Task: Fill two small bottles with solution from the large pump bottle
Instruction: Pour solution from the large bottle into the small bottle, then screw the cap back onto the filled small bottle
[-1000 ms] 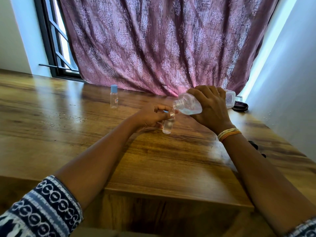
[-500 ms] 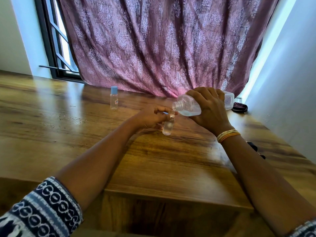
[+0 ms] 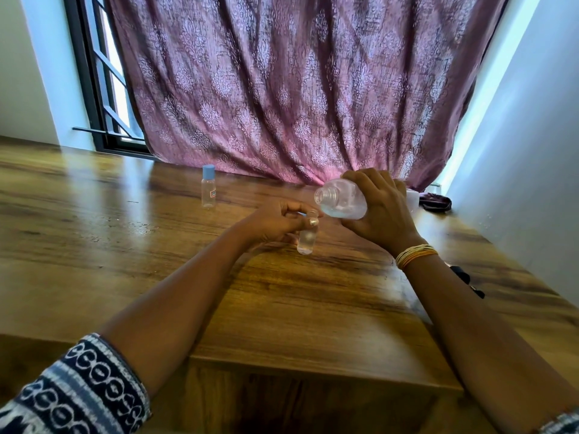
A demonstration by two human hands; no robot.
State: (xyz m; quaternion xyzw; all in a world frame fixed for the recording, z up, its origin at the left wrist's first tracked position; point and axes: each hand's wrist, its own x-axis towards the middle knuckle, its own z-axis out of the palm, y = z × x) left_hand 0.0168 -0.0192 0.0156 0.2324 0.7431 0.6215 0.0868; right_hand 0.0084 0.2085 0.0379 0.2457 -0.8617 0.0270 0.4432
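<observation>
Reaching out over the near edge of the wooden table, two bare forearms meet above its middle, where the left hand has thumb and fingers closed round the neck of an uncapped small bottle standing on the table and partly filled with clear liquid. Just right of that bottle and above it, the right hand is wrapped round the large bottle, tipped nearly flat, its open threaded mouth over the small bottle's top. Farther back on the table, left of both hands, a second small bottle stands upright with a blue cap, near the purple curtain.
</observation>
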